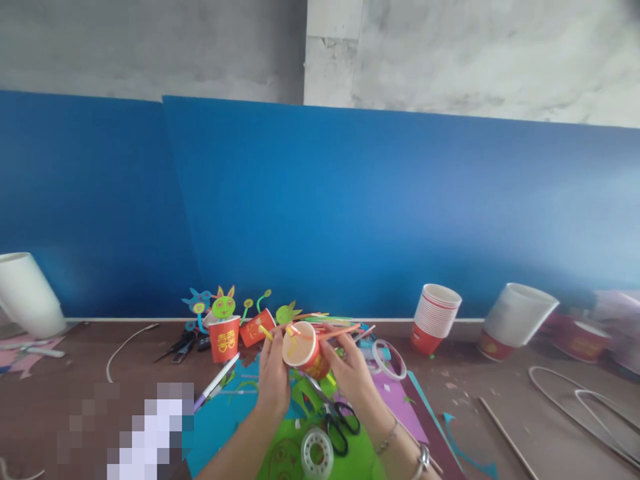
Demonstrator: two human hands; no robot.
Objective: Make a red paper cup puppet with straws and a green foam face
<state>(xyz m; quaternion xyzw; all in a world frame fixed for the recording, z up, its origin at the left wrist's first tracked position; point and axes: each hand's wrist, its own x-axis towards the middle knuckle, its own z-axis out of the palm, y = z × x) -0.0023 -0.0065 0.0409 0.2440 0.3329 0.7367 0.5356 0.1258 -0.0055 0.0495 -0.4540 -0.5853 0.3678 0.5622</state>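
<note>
Between my two hands, above the coloured paper, is a red paper cup [319, 362] tilted so that its pale inside shows. Yellow and orange straws [345, 330] cross its rim. My left hand [274, 373] grips the cup's left side, fingers wrapped near a yellow straw end. On the right side, my right hand [347, 367] has its fingers pressed on the cup and an orange straw. Below the cup lie black-handled scissors [337, 420] and a roll of clear tape [317, 454] on green paper [350, 453].
Behind my left hand stands a red cup [225, 341] with a green paper animal face [223, 307]. Another red cup [257, 328] leans beside it. To the right are stacked cups [436, 317], a wooden stick [507, 437] and white cable [560, 407]. A blue partition [375, 213] rises behind.
</note>
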